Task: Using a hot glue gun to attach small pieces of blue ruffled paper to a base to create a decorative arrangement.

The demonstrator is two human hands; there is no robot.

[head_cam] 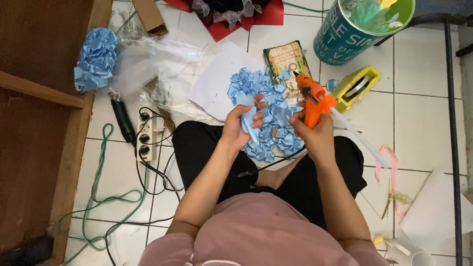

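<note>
My left hand [240, 127] pinches a folded light-blue ribbon piece [249, 118] in front of me. My right hand [315, 134] grips an orange glue gun [311, 101], its nozzle pointing up and left, with a clear glue stick [358, 138] jutting out behind it. Under both hands a pile of folded light-blue ribbon petals [268, 113] is spread over a white sheet [217, 83] on the tiled floor. I sit cross-legged in black trousers and a pink top.
A blue ribbon bouquet [96, 59] and clear plastic wrap [148, 61] lie at the left beside a wooden frame [42, 93]. A power strip [147, 138] with black and green cables, a teal can [354, 27], a yellow tape dispenser [357, 86], pink ribbon [391, 157] and red wrapping [231, 17] surround me.
</note>
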